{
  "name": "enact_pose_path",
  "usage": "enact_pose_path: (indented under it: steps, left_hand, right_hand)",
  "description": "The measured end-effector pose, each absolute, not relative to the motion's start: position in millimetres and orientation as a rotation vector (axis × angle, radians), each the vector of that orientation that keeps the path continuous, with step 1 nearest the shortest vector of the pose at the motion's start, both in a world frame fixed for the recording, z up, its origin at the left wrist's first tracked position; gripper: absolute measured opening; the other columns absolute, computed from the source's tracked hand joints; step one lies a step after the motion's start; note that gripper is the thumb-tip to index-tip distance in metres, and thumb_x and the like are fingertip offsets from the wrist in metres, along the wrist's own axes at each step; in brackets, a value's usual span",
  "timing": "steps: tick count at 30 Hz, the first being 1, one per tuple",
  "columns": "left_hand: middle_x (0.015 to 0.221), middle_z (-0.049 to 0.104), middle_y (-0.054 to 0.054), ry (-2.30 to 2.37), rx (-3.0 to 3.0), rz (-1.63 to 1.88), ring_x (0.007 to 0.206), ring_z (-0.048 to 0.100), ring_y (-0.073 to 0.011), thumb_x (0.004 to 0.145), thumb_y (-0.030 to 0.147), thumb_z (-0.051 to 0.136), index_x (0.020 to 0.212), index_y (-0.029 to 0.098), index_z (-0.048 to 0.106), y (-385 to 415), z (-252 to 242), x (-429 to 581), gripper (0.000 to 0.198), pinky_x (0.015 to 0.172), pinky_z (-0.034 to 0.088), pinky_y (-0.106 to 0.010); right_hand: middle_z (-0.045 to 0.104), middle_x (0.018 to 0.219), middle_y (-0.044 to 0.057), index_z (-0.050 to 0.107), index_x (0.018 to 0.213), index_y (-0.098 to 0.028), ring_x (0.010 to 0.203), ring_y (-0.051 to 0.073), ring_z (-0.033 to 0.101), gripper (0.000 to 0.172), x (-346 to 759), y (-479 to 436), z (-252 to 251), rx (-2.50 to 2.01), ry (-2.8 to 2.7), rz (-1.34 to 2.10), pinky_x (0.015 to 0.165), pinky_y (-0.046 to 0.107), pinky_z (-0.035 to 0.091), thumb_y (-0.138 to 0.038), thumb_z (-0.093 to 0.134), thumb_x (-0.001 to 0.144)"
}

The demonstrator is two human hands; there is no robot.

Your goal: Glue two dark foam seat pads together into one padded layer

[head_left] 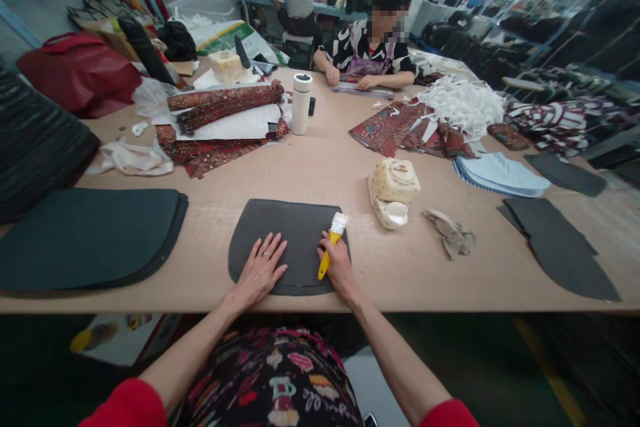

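Observation:
In front of me a dark grey rounded panel [295, 220] lies flat near the table's front edge. My left hand [263, 265] rests on its left part, fingers spread, a ring on one finger. At its right side, my right hand [337, 263] grips a paintbrush [330, 247] with a yellow handle; the pale bristles point away from me. Beyond that hand stands a crusted, cream-coloured block-shaped container [397, 180], with a small white cup-like piece [395, 215] at its near side. A crumpled greyish rag [453, 235] lies to the right of it.
A thick stack of dark panels [95, 233] lies at left, more grey panels [565, 240] at right. A white flask [301, 105], rolled red patterned fabric [225, 107], light blue sheets [503, 175] and white strips [463, 107] stand farther back. A co-worker [370, 47] sits across the table.

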State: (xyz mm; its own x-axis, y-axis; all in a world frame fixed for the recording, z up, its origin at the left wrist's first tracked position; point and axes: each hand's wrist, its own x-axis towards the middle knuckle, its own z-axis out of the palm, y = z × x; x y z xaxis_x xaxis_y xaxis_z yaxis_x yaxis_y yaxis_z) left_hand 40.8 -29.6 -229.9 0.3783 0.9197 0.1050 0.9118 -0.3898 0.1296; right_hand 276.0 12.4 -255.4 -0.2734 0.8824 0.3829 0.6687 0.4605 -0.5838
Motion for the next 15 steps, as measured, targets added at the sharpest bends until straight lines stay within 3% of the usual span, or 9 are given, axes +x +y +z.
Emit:
enact_pose_path:
  steps: [4, 8, 11, 15]
  left_hand:
    - [0.147, 0.032, -0.008, 1.666, 2.649, 0.350, 0.137, 0.023, -0.0258, 0.092, 0.041, 0.040, 0.138, 0.020, 0.035, -36, -232, 41, 0.051, 0.108, 0.026, -0.046]
    - [0.140, 0.043, -0.010, 1.719, 2.781, 0.578, 0.134, 0.029, -0.0261, 0.092, 0.038, 0.037, 0.133, 0.016, 0.044, -39, -249, 39, 0.047, 0.110, 0.021, -0.044]
    - [0.136, 0.048, -0.009, 1.719, 2.845, 0.619, 0.131, 0.036, -0.0262, 0.089, 0.040, 0.039, 0.131, 0.016, 0.046, -36, -260, 37, 0.049, 0.111, 0.017, -0.043]
    - [0.133, 0.051, -0.008, 1.682, 2.943, 0.637, 0.127, 0.041, -0.0259, 0.085, 0.038, 0.043, 0.133, 0.017, 0.042, -33, -264, 31, 0.053, 0.112, 0.015, -0.042]
  right_hand:
    - [0.061, 0.114, 0.011, 0.055, 0.117, -0.021, 0.109, 0.023, 0.055, 0.029, 300, 1, -217, -1.305, -1.928, 0.330, 0.093, 0.043, 0.044, -0.022, 0.045, 0.090]
    - [0.064, 0.087, 0.005, 0.046, 0.130, -0.020, 0.075, 0.017, 0.060, 0.041, 363, -4, -168, -1.512, -1.533, 0.325, 0.074, 0.034, 0.049, -0.033, 0.042, 0.091]
    - [0.055, 0.067, -0.002, 0.053, 0.123, -0.017, 0.055, 0.012, 0.049, 0.045, 417, 2, -149, -1.645, -1.086, 0.436, 0.056, 0.026, 0.042, -0.044, 0.039, 0.090]
    - [0.047, 0.055, -0.007, 0.062, 0.101, -0.015, 0.049, 0.008, 0.039, 0.040, 455, 23, -158, -1.478, -0.614, 0.577, 0.046, 0.021, 0.031, -0.048, 0.050, 0.081]
